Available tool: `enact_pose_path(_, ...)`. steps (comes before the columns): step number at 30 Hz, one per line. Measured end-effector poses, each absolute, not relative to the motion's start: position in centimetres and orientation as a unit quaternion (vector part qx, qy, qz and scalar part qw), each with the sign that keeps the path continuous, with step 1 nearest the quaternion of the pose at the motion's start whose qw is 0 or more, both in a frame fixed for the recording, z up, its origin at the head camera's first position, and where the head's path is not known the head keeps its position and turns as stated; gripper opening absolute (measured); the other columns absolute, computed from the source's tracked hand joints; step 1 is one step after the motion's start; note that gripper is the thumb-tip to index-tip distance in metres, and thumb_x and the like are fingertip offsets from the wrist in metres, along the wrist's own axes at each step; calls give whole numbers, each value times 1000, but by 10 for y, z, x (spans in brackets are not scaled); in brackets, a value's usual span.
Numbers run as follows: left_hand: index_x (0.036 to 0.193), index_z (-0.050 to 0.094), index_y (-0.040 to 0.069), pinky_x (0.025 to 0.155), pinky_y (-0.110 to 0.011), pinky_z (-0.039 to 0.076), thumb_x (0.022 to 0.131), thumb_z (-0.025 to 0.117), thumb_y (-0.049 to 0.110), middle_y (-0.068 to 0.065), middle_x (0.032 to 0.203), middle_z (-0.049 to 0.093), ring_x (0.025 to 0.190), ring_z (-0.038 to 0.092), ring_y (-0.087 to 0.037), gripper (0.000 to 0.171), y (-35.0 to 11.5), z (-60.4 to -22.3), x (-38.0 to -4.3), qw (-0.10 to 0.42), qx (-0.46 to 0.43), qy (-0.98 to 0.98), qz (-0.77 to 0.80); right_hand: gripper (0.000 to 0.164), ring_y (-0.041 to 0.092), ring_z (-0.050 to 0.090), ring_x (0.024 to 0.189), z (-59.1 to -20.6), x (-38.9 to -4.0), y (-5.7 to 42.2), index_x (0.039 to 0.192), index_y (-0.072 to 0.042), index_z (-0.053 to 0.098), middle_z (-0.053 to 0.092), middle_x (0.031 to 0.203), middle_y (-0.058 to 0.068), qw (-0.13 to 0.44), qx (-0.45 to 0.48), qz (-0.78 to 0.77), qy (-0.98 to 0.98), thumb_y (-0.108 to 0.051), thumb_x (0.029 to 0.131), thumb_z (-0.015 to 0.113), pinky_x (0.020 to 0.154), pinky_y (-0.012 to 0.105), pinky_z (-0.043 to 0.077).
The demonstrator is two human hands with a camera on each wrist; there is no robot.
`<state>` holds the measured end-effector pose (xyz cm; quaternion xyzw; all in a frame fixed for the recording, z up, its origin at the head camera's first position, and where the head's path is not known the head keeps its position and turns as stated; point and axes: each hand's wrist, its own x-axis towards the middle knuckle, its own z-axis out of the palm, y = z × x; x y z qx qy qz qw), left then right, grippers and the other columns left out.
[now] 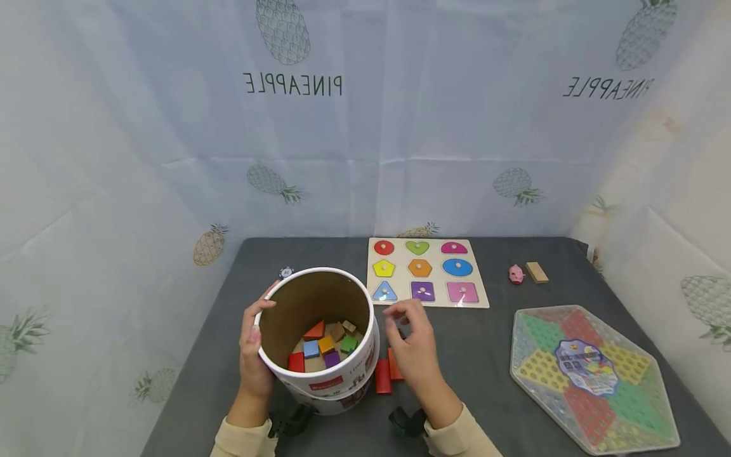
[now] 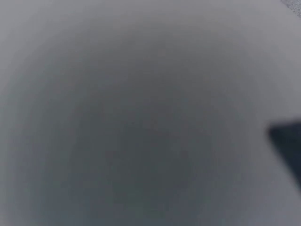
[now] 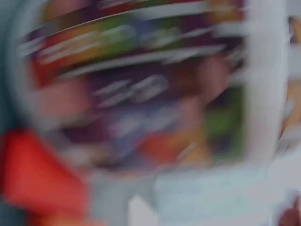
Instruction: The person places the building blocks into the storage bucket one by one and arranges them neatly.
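Note:
A round white bucket (image 1: 325, 384) with printed sides stands in front of me, its mouth facing up. Inside lie several coloured wooden blocks (image 1: 327, 344), among them red, blue, orange, green and purple ones. My left hand (image 1: 255, 365) grips the bucket's left side at the rim. My right hand (image 1: 418, 349) hovers just right of the bucket, fingers loosely bent, with nothing visible in it. Below and beside that hand are a red block (image 1: 383, 377) and an orange block (image 1: 395, 365), the latter partly hidden. Blur fills the right wrist view, where the bucket's printed side (image 3: 155, 94) shows.
Behind the bucket lies a shape puzzle board (image 1: 428, 273). A pink pig figure (image 1: 516, 274) and a plain wooden block (image 1: 537, 272) sit at the back right. A hexagonal clear case (image 1: 548, 406) occupies the right side. A round chip (image 1: 286, 272) is behind the bucket.

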<state>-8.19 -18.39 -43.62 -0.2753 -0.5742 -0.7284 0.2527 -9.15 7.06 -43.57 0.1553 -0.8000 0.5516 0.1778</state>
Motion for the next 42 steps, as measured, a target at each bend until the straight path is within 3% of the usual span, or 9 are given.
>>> enact_pose_path(5,126,32,-15,104,-40,32,93,17,12,-33,145,25,131,27,-41,45,-186,-429,-82,262,-289,-566,-726,37,22,52,108,-463,-83,78,123,-20,48,51,115,-4,1,150,527,-836,-15,90,65,95,43,44)
enact_pose_path(10,128,32,-14,104,-41,33,92,17,11,-32,146,24,131,27,-41,45,-188,-429,-83,255,-297,-567,-724,34,21,52,109,-477,-78,80,127,-14,44,52,120,2,-16,149,493,-857,-14,95,56,93,42,44)
enact_pose_path(14,127,31,-14,103,-40,33,93,17,12,-32,146,24,131,27,-41,45,-185,-431,-81,250,-294,-571,-725,54,28,42,127,-499,-71,88,130,-8,49,51,131,11,-37,206,319,-925,-20,82,71,100,51,36)
enact_pose_path(18,127,31,-15,105,-42,32,93,18,13,-33,145,24,132,26,-42,45,-184,-431,-83,252,-302,-570,-721,70,31,37,131,-510,-69,92,129,-9,55,54,130,8,-13,247,221,-943,-34,70,84,103,54,32)
enact_pose_path(23,126,32,-15,103,-40,34,93,18,13,-33,145,25,131,27,-41,46,-185,-432,-81,257,-293,-575,-719,61,21,48,114,-500,-72,99,121,-16,64,56,115,-1,31,189,278,-941,-31,66,87,97,43,43)
enact_pose_path(28,128,32,-14,104,-40,33,93,18,13,-32,146,24,130,26,-42,46,-187,-432,-81,258,-289,-565,-728,56,15,51,108,-446,-86,103,120,-18,63,50,123,-2,111,159,365,-910,-18,69,86,81,35,53)
enact_pose_path(33,127,32,-14,102,-40,35,92,18,13,-33,145,25,130,27,-43,46,-189,-431,-84,255,-292,-568,-726,55,14,42,121,-375,-96,91,125,-21,58,46,133,-3,205,231,416,-856,-16,75,81,81,35,53)
enact_pose_path(39,127,32,-14,105,-39,31,94,18,12,-31,146,25,132,27,-39,45,-187,-435,-83,255,-278,-579,-723,39,8,43,118,-341,-102,40,119,-20,61,45,131,-5,136,361,409,-827,-25,82,74,86,26,49)
enact_pose_path(42,128,33,-12,105,-39,31,94,19,12,-29,147,25,132,27,-39,44,-185,-437,-81,250,-265,-587,-722,34,2,50,100,-340,-107,18,116,-25,64,47,127,-5,91,382,312,-865,-33,83,71,75,18,47)
